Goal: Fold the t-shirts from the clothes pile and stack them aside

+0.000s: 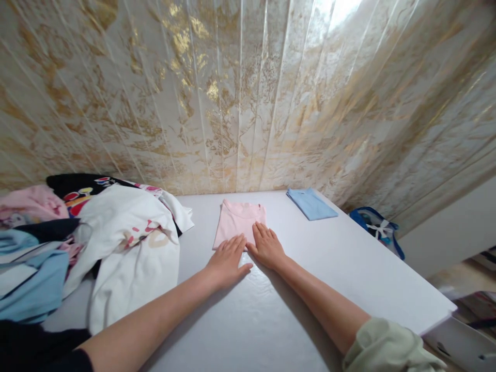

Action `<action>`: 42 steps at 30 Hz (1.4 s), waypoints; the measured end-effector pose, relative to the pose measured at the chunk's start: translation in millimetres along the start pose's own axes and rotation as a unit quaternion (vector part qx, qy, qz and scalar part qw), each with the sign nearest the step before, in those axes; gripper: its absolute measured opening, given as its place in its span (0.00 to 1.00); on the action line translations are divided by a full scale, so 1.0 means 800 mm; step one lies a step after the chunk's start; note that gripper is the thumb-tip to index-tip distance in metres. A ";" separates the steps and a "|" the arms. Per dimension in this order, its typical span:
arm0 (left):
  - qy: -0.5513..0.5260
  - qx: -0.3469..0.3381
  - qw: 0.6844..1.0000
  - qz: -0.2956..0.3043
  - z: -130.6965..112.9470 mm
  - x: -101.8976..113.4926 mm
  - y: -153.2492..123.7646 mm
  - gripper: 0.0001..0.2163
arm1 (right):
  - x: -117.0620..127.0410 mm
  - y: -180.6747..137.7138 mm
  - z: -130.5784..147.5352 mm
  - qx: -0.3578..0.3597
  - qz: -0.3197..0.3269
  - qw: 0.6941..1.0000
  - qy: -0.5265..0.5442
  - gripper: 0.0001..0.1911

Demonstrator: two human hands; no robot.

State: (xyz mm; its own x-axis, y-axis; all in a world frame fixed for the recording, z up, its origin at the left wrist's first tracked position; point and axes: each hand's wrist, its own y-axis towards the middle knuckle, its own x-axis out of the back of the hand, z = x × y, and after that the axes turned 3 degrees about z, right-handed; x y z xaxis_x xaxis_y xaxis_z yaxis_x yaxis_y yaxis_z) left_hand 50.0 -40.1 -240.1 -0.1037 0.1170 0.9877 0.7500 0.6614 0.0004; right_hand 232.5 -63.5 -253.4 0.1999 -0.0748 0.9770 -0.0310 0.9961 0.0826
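A pink shirt, folded into a rough rectangle with its neckline at the far side, lies on the white table. My left hand rests flat on its near left edge, fingers stretched out and thumb apart. Beside it, my right hand lies with extended fingers over the near right corner of the shirt. Neither hand grasps anything. The palms and the cloth beneath them are hidden.
A folded light blue garment sits at the table's far right. On the left is a loose heap of clothes, including a white shirt. Beyond the right edge stands a blue bag. A gold-patterned curtain hangs behind.
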 end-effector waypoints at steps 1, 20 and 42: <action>-0.005 0.000 1.000 0.010 -0.004 -0.001 -0.007 0.31 | 0.002 0.000 -0.004 0.010 0.004 1.000 0.011 0.34; 0.004 0.015 0.998 -0.066 -0.010 0.013 -0.051 0.19 | 0.043 -0.049 -0.015 -0.012 -0.012 0.997 0.075 0.14; -0.135 -0.064 0.980 -0.134 -0.008 -0.010 -0.047 0.12 | 0.057 0.072 0.042 0.129 -0.009 0.991 0.034 0.14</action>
State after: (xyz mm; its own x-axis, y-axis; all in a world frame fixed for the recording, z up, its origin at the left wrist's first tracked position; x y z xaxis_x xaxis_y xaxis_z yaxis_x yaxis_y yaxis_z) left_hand 26.9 -70.8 -246.8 -0.4642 0.1555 0.8720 0.7463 0.5989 0.2905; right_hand 207.0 -11.0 -197.1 0.2679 -0.0805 0.9601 -0.2753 0.9485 0.1564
